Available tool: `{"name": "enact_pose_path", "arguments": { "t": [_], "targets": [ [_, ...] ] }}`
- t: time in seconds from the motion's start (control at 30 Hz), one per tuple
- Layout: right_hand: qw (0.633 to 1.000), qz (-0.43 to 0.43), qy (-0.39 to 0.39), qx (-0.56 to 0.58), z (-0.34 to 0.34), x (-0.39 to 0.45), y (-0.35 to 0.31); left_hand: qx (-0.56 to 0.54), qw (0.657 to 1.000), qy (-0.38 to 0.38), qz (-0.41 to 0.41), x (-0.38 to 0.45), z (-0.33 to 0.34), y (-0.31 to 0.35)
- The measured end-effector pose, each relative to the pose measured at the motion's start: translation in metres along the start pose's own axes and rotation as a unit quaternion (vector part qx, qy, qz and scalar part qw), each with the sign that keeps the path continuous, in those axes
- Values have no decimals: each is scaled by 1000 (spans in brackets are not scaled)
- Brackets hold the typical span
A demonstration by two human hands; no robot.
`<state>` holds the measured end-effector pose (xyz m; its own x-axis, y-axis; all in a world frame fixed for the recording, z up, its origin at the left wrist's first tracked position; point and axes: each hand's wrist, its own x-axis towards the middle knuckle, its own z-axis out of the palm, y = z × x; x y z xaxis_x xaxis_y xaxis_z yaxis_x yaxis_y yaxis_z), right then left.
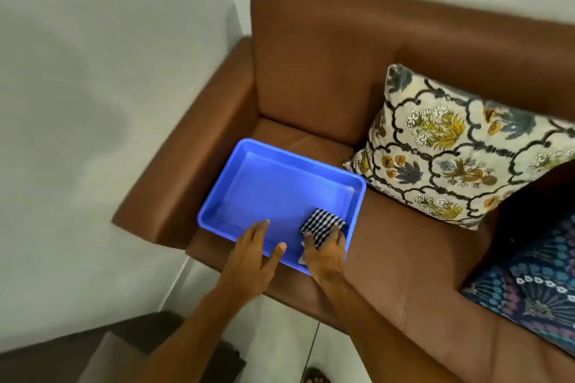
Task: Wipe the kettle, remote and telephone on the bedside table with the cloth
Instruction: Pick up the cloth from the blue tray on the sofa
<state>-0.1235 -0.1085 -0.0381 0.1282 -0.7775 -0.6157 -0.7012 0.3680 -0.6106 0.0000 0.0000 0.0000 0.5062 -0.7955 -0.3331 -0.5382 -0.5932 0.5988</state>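
Observation:
A blue plastic tray (267,177) lies on the seat of a brown leather sofa (326,78). In its near right corner sits a folded black-and-white checked cloth (320,222). My right hand (326,253) is closed over the cloth's near edge, with something white showing just under the fingers. My left hand (255,252) hovers flat over the tray's near rim, fingers apart, holding nothing. No kettle, remote, telephone or bedside table is in view.
A floral cushion (451,149) leans on the sofa back right of the tray. A dark blue patterned cushion (535,283) lies at the far right. Pale walls stand to the left and behind the sofa. A dark ledge (130,329) and light floor are below.

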Motion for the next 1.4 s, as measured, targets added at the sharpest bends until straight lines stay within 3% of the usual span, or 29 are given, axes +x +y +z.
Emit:
{"name": "enact_pose_path", "arguments": {
  "t": [0.13,0.33,0.47,0.57,0.77,0.93,1.07,1.2,1.4],
  "targets": [
    [997,32,39,50,21,32,11,11,997,-69,-34,50,55,-6],
    [992,55,84,82,43,55,24,-13,993,-109,-49,93,115,-18],
    [986,55,120,101,48,59,23,-175,970,-62,-154,102,129,-7],
    [986,77,107,104,47,61,18,-255,945,-84,-186,99,126,-5],
    [964,151,13,217,28,47,16,-357,916,-86,-164,76,85,-7],
    [961,73,-15,266,36,-9,5,-400,899,-40,-175,23,34,-14],
    [957,29,-125,261,59,-76,-7,-457,869,-37,-186,-44,-19,-35],
    [945,0,-207,254,92,-164,-15,-445,873,0,-201,-127,-73,-70],
    [916,-101,-345,179,156,-316,-3,-499,822,131,-239,-291,-130,-143]
  ]
}}
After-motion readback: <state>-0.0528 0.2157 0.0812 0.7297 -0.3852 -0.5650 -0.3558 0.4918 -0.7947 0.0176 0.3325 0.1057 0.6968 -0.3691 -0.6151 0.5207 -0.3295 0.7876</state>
